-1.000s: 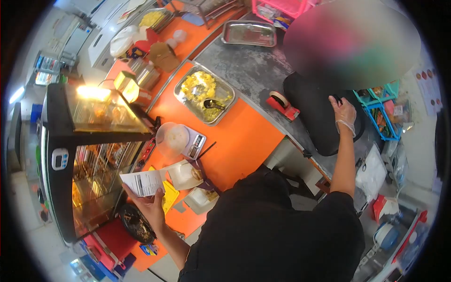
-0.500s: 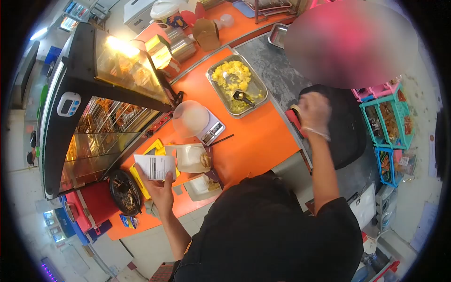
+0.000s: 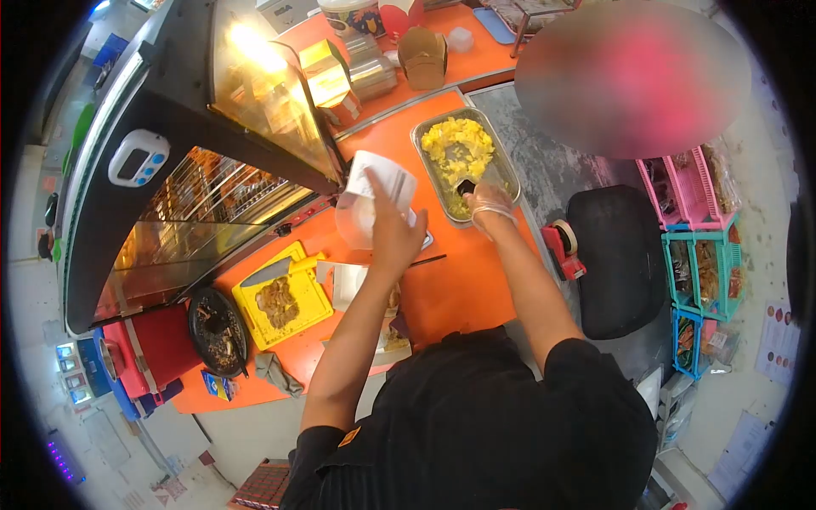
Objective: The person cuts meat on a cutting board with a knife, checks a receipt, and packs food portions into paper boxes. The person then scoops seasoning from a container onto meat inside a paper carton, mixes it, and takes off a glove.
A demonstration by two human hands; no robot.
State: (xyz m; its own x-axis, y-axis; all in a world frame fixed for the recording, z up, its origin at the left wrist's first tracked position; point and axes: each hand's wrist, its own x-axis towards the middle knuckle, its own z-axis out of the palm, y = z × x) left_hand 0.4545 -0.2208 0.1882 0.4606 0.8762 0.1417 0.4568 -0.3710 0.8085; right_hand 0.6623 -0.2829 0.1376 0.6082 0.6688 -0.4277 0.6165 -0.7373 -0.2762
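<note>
My left hand (image 3: 395, 225) grips a white printed paper (image 3: 382, 176), held up over a round clear bowl (image 3: 353, 223) on the orange counter. Inside the metal tray (image 3: 419, 161), which holds yellow chunks of food (image 3: 459, 140), my right hand (image 3: 491, 206) wears a clear glove and is closed around a black scoop (image 3: 465, 188). A kitchen scale, mostly hidden by my left hand, lies beside the bowl. Open boxes (image 3: 347, 286) stand partly behind my left forearm.
A glass food warmer (image 3: 255, 119) stands at left. Nearby are a yellow cutting board (image 3: 310, 302) with chopped food and a knife, and a black pan (image 3: 217, 331). A red tape dispenser (image 3: 563, 249) and colored baskets (image 3: 701, 259) are at right. A blurred person stands across the counter.
My left hand has moved up and right with the paper, uncovering the cutting board. My right hand has moved from beside the tape dispenser into the tray and onto the scoop.
</note>
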